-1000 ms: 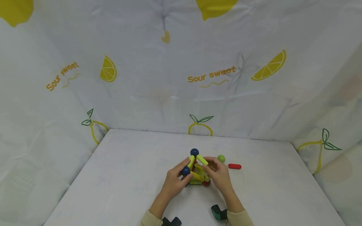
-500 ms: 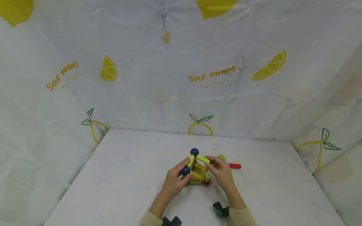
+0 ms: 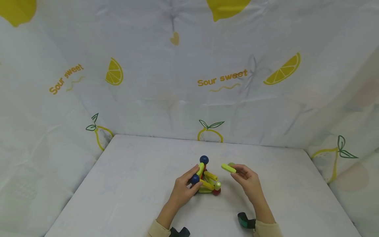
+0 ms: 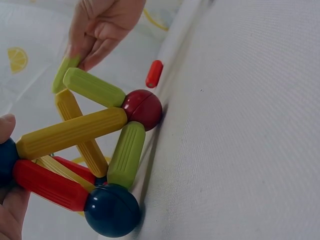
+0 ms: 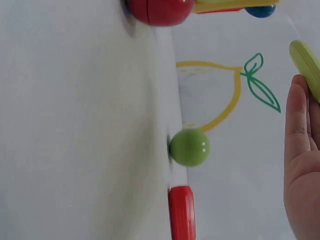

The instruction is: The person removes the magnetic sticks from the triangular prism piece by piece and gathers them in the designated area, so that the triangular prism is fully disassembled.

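A frame of magnetic rods and balls (image 3: 206,190) stands on the table in the head view. My left hand (image 3: 181,190) grips it at an upper blue ball (image 3: 194,179), fingers and thumb around that corner. Another blue ball (image 3: 204,160) tops the frame at the back. In the left wrist view, a red ball (image 4: 142,109) joins green and yellow rods, and a dark blue ball (image 4: 112,210) sits at a lower corner. To the right, my right hand (image 3: 248,181) pinches a light green magnetic rod (image 3: 228,168) in the air, apart from the frame.
A loose green ball (image 5: 189,147) lies on the table beyond my right hand, partly covered in the head view. Beside it is a red rod (image 5: 182,213). A white lemon-print cloth (image 3: 160,108) hangs behind the white tabletop (image 3: 124,184).
My right hand has moved right, carrying the light green rod away from the top blue ball and the frame. My left hand keeps its hold on the frame.
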The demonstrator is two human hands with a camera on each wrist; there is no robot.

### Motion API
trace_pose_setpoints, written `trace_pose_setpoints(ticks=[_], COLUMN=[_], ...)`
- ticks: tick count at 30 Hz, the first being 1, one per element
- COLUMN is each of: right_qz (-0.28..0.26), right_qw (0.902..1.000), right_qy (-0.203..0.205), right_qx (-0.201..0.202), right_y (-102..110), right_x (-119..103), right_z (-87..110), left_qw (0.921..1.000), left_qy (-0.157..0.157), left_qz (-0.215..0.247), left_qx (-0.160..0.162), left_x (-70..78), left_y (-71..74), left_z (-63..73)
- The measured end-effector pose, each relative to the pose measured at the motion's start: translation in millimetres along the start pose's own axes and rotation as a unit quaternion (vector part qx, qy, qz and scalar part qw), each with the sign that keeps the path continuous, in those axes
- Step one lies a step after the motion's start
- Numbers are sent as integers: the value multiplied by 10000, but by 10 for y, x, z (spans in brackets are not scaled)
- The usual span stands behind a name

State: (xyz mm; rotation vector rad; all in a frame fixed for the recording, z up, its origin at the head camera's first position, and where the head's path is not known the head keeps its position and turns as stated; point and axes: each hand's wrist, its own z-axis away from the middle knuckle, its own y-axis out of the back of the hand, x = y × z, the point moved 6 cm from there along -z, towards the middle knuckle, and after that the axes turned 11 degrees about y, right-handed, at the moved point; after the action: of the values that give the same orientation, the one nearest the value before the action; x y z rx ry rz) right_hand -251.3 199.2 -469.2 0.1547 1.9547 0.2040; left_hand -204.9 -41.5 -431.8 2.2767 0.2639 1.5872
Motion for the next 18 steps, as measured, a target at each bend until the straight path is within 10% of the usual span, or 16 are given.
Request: trace_pose_setpoints(ticks=[18], right_qz=[1233], right_qw=[9886], right_qy=[-808], right_qx=[311], right_y=[664], right_x=[485], right_z=[204], left_qw=[9999], left_qy=[69], left_qz=[75], left_qx=[-20], left_x=[-32], left_y=[-25], left_z=[-16])
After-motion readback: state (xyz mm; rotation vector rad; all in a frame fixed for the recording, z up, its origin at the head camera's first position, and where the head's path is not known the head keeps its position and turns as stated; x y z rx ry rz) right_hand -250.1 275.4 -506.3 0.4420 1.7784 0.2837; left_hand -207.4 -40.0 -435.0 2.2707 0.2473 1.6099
